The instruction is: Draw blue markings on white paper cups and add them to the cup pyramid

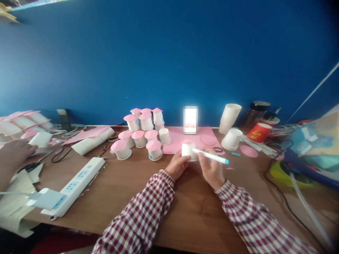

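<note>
Your pink-roofed paper cup [186, 150] is up in front of you, just above the near edge of the pink paper sheet [173, 143], roof on top, roughly upright. Left hand [178, 165] grips it from the left and below, thumb across the front wall, fingers mostly hidden behind. Right hand [212, 171] is closed on a white marker [212, 156], writing-style, blue end out to the right, tip at the cup wall; can't tell if it touches. Both forearms, in checked sleeves [148, 208], come in low from the near side and converge on the cup. Behind it, a bright upright rectangle, blurred out, stands by the sheet. Left of the sheet: a cluster of finished-looking roofed cups [137, 134], plus a bare white cup [164, 136] at its right side. Right: small blue cap [235, 154], inverted white cups [232, 139], pink disc [249, 151], red paper cup [259, 132] tipped over. Black cable [283, 197] runs near your right sleeve. Farther left, a power strip [75, 188] with a white charger [46, 198], and a nested cup stack [91, 141] lying down. Far left, a co-worker's hand [16, 151] is beside a white cup [41, 140].
</note>
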Motion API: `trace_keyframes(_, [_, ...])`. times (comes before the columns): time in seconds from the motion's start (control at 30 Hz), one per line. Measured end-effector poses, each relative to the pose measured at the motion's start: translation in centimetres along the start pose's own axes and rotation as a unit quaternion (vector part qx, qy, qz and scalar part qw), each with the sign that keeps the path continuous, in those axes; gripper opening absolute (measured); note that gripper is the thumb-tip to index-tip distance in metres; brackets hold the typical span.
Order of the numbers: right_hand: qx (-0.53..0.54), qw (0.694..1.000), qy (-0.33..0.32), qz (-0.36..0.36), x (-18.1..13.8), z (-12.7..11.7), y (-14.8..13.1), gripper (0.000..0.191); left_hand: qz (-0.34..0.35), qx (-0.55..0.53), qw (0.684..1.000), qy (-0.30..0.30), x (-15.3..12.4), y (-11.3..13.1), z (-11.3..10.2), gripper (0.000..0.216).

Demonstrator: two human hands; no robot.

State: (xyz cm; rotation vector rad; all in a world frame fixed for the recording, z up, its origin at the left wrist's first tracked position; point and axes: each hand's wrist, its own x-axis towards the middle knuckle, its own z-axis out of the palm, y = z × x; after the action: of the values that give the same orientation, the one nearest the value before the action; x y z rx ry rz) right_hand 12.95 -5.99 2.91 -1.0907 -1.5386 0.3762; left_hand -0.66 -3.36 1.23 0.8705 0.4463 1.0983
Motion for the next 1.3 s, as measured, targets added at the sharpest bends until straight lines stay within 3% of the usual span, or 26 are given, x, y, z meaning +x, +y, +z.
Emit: trace_keyframes(1.3, [-0.071, 0.997, 0.003, -0.041, 0.12, -0.02, 0.26, 0.011, 0.01, 0.005, 1.0, -0.022, 0.02, -0.26, 0.02, 0.036])
